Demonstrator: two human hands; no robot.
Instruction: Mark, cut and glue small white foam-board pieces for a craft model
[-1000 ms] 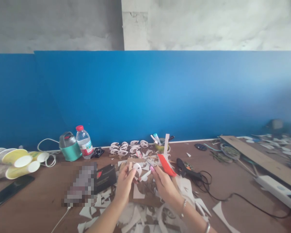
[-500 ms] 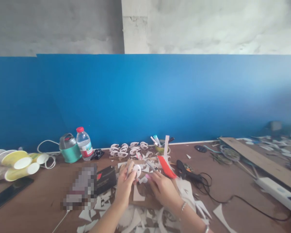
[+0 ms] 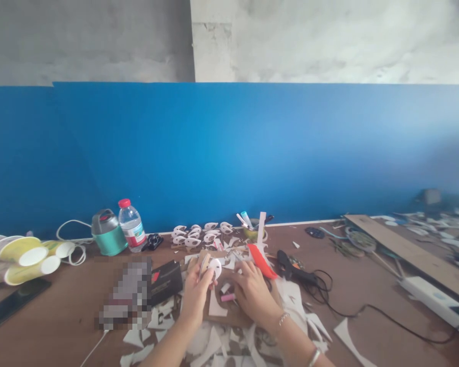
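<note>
My left hand (image 3: 196, 294) is closed around a white rounded cut-out (image 3: 215, 267) with a small dark dot on it, pinched between thumb and fingers. To its right, my right hand (image 3: 254, 294) reaches down over the scraps with its fingers bent and a little apart; nothing shows in them, though the fingertips are partly hidden. Between the hands a pink stick-like piece (image 3: 228, 297) and a small white piece (image 3: 225, 288) lie on a brown board (image 3: 233, 317). A white curved offcut (image 3: 215, 306) lies just below my left hand.
White dotted cut-outs (image 3: 193, 235) stand in rows at the back. A pen cup (image 3: 251, 233), an orange-red strip (image 3: 261, 261) and a glue gun (image 3: 296, 270) with its black cable lie right. A bottle (image 3: 132, 228), a teal device (image 3: 109, 239) and paper cups (image 3: 26, 253) are left.
My right hand has let go of the pink piece, which now lies on the board, and has moved slightly up with fingers spreading. My left hand keeps its hold on the white cut-out.
</note>
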